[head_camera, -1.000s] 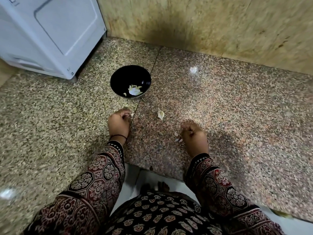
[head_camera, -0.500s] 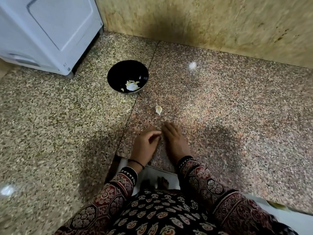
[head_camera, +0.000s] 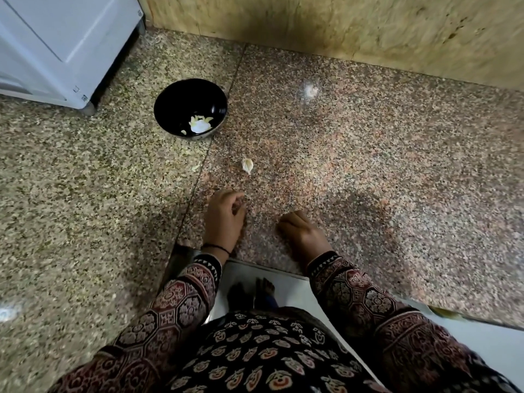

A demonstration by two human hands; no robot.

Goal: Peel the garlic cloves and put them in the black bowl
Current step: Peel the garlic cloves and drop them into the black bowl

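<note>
Curling over the granite table (head_camera: 397, 194), the left grip (head_camera: 225, 219) and right grip (head_camera: 300, 234) sit side by side at its near edge, fingers tucked in; whether either holds anything cannot be told. One clove (head_camera: 247, 165) lies just beyond the left grip, untouched by it. Farther beyond, slightly left, stands the bowl (head_camera: 178, 100) with peeled garlic (head_camera: 200, 125) inside. Granite runs wide to the right grip's right, back to the wall (head_camera: 368, 29).
</note>
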